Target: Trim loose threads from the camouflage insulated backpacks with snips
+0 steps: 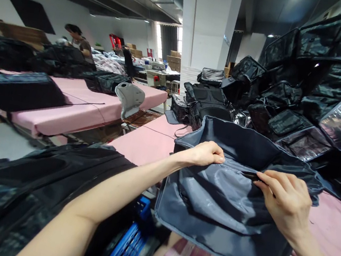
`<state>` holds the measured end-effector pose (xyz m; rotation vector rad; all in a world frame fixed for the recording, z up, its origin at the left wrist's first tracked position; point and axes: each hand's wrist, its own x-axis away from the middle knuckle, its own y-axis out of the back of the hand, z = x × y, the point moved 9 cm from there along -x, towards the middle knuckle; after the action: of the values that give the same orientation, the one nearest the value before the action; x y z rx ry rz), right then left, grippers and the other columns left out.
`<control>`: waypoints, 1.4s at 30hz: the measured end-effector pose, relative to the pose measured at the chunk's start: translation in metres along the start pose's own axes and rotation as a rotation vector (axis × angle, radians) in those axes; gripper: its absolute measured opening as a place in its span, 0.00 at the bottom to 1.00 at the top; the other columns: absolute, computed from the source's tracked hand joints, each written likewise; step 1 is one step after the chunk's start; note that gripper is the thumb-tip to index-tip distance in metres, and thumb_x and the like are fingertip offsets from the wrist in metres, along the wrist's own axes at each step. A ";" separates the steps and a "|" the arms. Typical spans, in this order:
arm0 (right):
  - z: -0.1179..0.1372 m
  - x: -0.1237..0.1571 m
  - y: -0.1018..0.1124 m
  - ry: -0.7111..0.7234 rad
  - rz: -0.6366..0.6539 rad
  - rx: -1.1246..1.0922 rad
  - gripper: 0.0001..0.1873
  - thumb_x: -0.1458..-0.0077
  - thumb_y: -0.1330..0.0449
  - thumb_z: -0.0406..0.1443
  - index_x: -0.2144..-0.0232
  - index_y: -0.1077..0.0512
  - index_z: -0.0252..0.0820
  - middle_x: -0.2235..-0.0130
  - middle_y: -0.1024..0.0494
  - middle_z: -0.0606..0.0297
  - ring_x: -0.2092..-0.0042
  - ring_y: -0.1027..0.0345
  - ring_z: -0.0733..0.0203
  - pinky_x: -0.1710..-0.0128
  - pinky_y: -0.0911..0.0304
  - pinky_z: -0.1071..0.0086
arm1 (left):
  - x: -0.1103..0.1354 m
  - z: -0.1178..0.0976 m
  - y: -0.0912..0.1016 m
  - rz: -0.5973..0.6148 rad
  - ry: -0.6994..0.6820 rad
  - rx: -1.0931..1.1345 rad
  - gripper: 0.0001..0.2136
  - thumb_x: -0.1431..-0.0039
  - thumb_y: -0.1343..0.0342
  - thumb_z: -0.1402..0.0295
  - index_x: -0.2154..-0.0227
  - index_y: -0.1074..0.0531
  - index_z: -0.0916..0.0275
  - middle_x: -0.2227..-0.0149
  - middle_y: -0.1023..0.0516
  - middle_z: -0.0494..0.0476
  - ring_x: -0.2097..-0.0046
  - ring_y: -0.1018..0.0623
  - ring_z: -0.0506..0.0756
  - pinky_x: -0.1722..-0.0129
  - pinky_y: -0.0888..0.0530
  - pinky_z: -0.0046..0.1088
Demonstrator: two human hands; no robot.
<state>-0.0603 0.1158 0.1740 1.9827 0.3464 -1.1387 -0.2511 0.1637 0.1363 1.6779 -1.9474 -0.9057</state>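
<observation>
An open bag [227, 196] with grey-blue lining hangs over the front edge of the pink table, close to my body. My left hand [208, 154] is closed, pinching the lining near a seam at the bag's middle. A slim black tool [249, 175] lies against that seam, its far end pointing left. My right hand [286, 196] is closed around its near end; the fingers hide the rest, so its exact kind does not show. The lining below the seam sags in loose folds.
Black camouflage bags [291, 94] with silver linings pile up behind on the right. More bags lie at my left [20, 191]. A blue crate [129, 241] stands below. A person [82, 44] works beyond another pink table [96, 108] and a grey chair [128, 98].
</observation>
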 end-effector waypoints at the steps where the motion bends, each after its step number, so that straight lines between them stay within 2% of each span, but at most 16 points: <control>1: 0.000 -0.001 0.000 0.007 -0.001 -0.007 0.06 0.49 0.39 0.32 0.65 0.28 0.41 0.65 0.23 0.63 0.64 0.32 0.60 0.64 0.42 0.65 | 0.000 0.000 0.000 -0.002 -0.002 0.003 0.12 0.54 0.50 0.62 0.78 0.29 0.67 0.79 0.34 0.49 0.73 0.37 0.48 0.74 0.41 0.22; 8: -0.004 -0.001 -0.003 -0.007 0.016 -0.053 0.06 0.48 0.39 0.33 0.65 0.28 0.42 0.65 0.23 0.64 0.65 0.32 0.61 0.64 0.42 0.66 | 0.001 -0.001 0.000 0.009 -0.006 0.013 0.12 0.53 0.51 0.62 0.77 0.29 0.67 0.79 0.36 0.49 0.73 0.37 0.48 0.74 0.41 0.22; 21: 0.003 -0.012 -0.011 0.020 0.077 -0.067 0.04 0.45 0.42 0.34 0.65 0.28 0.42 0.65 0.23 0.64 0.65 0.33 0.62 0.64 0.44 0.67 | 0.003 -0.002 0.000 0.003 -0.014 -0.007 0.12 0.53 0.51 0.61 0.77 0.29 0.66 0.79 0.35 0.49 0.73 0.37 0.48 0.74 0.41 0.22; 31: -0.004 -0.016 -0.018 0.002 0.129 -0.214 0.03 0.43 0.44 0.34 0.68 0.30 0.41 0.68 0.24 0.64 0.68 0.34 0.64 0.67 0.43 0.68 | 0.003 -0.001 0.000 0.003 -0.024 -0.027 0.12 0.51 0.51 0.62 0.76 0.29 0.66 0.78 0.34 0.49 0.73 0.36 0.48 0.74 0.40 0.22; 37: -0.005 -0.012 -0.009 0.032 0.062 -0.185 0.03 0.45 0.42 0.34 0.66 0.30 0.41 0.67 0.24 0.64 0.67 0.33 0.62 0.66 0.41 0.67 | 0.004 -0.005 0.001 -0.002 -0.020 -0.036 0.12 0.51 0.51 0.63 0.75 0.28 0.67 0.78 0.33 0.49 0.73 0.36 0.48 0.73 0.40 0.21; 42: 0.003 -0.017 -0.013 0.060 0.092 -0.191 0.03 0.45 0.42 0.33 0.65 0.30 0.41 0.66 0.24 0.63 0.66 0.34 0.62 0.66 0.42 0.66 | 0.005 -0.005 0.001 -0.007 -0.024 -0.044 0.12 0.51 0.51 0.63 0.75 0.27 0.67 0.78 0.32 0.49 0.73 0.36 0.48 0.73 0.40 0.22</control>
<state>-0.0787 0.1239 0.1805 1.8482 0.3765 -0.9537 -0.2493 0.1583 0.1406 1.6570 -1.9241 -0.9691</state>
